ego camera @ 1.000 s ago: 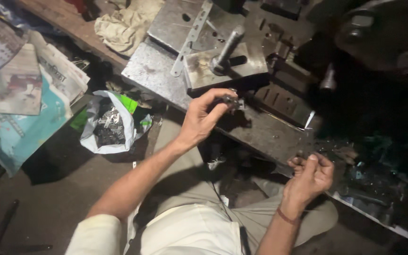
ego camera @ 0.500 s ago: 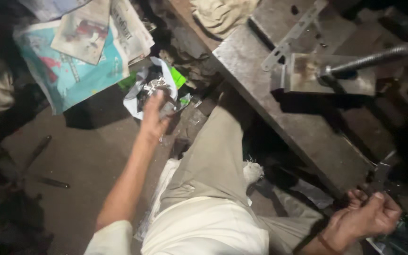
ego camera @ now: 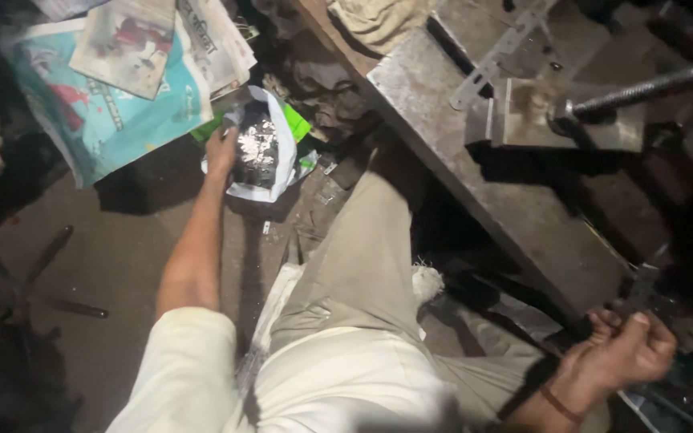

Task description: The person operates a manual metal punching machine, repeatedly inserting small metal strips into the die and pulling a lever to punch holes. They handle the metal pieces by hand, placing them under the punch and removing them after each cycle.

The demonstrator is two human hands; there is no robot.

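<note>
reaching left hand (ego camera: 222,151) touches white bag (ego camera: 270,172), fingers hidden; right hand (ego camera: 631,353) fingers curled near metal bench (ego camera: 475,160).

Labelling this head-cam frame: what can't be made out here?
- Left hand: fingers reach into the white bag; the dark contents hide them, so grip unclear.
- Bag contents: dark, shiny, too blurred to identify.
- Right hand: curled by a small metal piece; shadow hides whether it grips it.
- Machine at right: black shadow and the frame edge cut it off beyond the metal bench.
</note>
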